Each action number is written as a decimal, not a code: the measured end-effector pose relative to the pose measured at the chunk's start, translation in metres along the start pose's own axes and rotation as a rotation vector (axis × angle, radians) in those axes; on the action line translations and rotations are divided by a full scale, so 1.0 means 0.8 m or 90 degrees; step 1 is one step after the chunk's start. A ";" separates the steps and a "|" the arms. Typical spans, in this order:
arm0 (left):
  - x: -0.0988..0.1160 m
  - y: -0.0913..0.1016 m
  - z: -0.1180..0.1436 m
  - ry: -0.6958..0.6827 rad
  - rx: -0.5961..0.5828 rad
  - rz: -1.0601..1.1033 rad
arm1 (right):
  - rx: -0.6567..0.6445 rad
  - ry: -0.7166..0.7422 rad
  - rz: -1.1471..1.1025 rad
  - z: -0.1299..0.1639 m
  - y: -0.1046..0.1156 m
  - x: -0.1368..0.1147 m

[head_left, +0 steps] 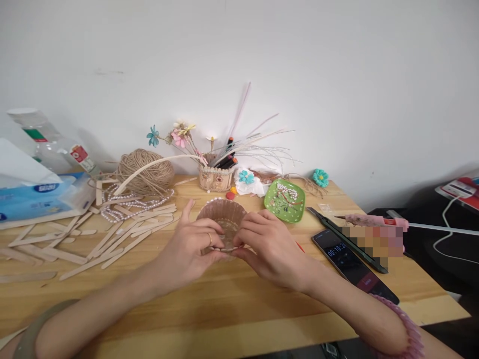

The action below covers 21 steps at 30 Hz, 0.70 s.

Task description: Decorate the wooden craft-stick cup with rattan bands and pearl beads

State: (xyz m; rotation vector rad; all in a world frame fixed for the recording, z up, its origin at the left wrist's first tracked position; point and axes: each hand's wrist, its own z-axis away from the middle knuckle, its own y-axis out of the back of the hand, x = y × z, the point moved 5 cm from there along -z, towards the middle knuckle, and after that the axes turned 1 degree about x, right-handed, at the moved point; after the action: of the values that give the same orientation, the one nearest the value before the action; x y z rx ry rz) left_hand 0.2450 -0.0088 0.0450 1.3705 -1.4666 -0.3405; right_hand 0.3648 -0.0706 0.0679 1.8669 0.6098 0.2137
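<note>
A round brown translucent cup [224, 212] with a scalloped rim stands on the wooden table in front of me. My left hand [198, 239] grips its near rim from the left, thumb outside and fingers curled inside; a ring shows on one finger. From the right, my right hand [264, 239] pinches the same near rim, its fingers bent over the edge. The fingertips of both hands almost meet there. Whether something small is pressed between them and the rim is hidden.
Flat wooden sticks [119, 244], a bead string [112, 212] and twine ball [144, 172] lie left. Behind stands a stick pot [217, 178] with flowers and markers. A green dish [285, 202], phone [352, 264], dark cutter [337, 234] and pink glue gun [368, 222] are right.
</note>
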 end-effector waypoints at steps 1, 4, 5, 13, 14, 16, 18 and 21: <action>-0.001 -0.001 0.000 0.011 -0.012 -0.004 | -0.004 -0.004 -0.001 -0.001 0.000 0.000; -0.004 -0.003 -0.001 0.045 -0.074 -0.022 | -0.040 -0.017 -0.012 -0.001 0.001 0.003; -0.004 -0.003 -0.002 0.055 -0.093 -0.028 | -0.054 -0.014 -0.021 0.000 0.002 0.003; -0.001 -0.001 -0.007 0.094 -0.131 -0.063 | -0.046 -0.092 -0.053 0.002 0.007 -0.002; -0.001 -0.002 -0.007 0.095 -0.132 -0.062 | -0.035 -0.103 -0.044 0.001 0.005 -0.002; -0.001 -0.003 -0.006 0.095 -0.133 -0.056 | -0.027 -0.110 -0.032 -0.001 0.000 -0.002; -0.001 -0.004 -0.006 0.098 -0.131 -0.048 | -0.030 -0.100 -0.039 -0.001 -0.002 0.000; -0.004 -0.003 -0.006 0.108 -0.128 -0.038 | -0.047 -0.076 -0.080 0.001 0.000 0.004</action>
State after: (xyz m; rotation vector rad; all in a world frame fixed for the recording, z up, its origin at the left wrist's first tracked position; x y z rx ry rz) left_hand 0.2498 -0.0048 0.0438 1.2514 -1.2208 -0.3889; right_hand 0.3683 -0.0698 0.0673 1.7503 0.6256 0.0406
